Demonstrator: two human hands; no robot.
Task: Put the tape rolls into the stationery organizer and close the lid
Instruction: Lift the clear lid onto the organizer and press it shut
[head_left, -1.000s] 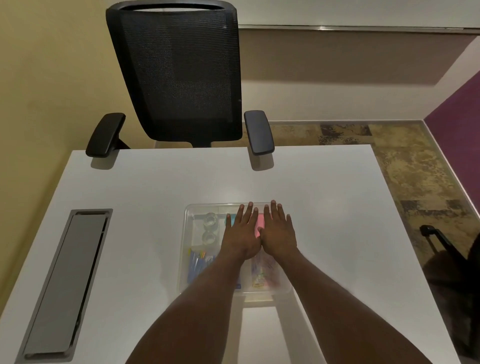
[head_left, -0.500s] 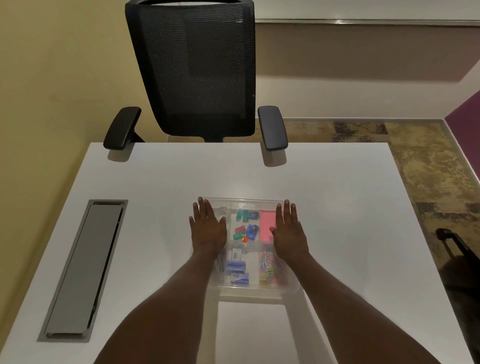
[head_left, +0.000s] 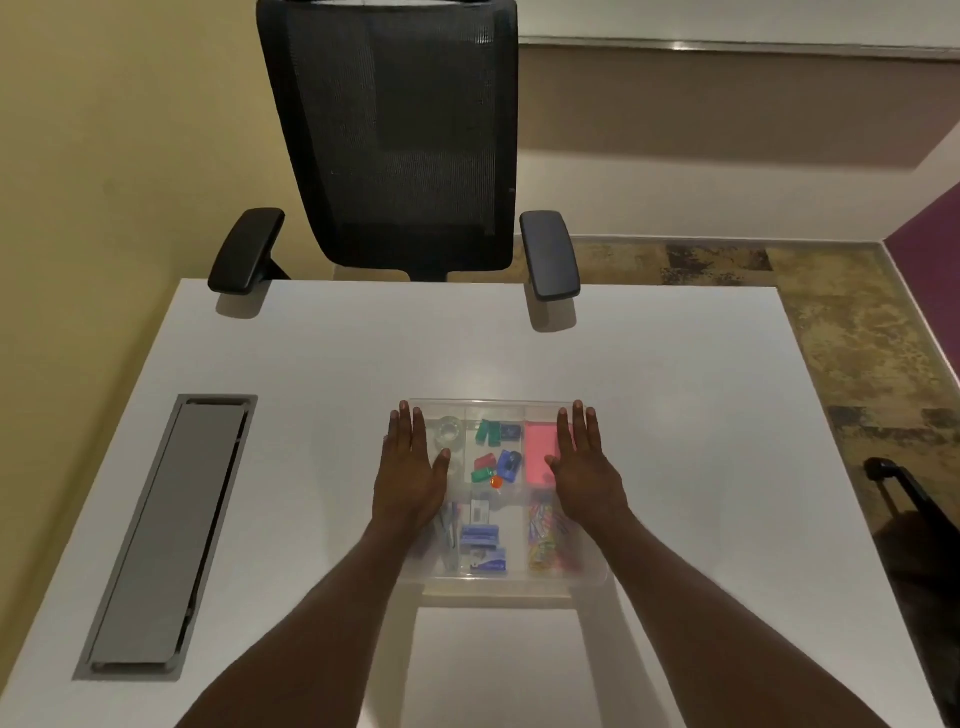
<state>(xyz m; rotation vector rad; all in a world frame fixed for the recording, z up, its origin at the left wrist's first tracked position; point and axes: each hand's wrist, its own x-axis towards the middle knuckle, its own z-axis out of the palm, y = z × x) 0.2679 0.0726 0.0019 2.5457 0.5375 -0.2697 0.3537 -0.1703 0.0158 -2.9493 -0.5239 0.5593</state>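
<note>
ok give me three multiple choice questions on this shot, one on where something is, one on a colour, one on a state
1. Where in the stationery organizer does the clear tape roll lie?
A. far left compartment
B. near right compartment
C. outside it, on the table

2. What colour is the flat pad in the far right compartment?
A. yellow
B. pink
C. black

3. How are the hands placed?
A. both flat, palms down, on the organizer's left and right sides
B. one lifting a tape roll
C. both off the table

Answers:
1. A, the roll shows through the clear plastic beside the left hand.
2. B, the pad shows pink next to the right hand.
3. A, both hands lie spread with fingers straight, gripping nothing.
</note>
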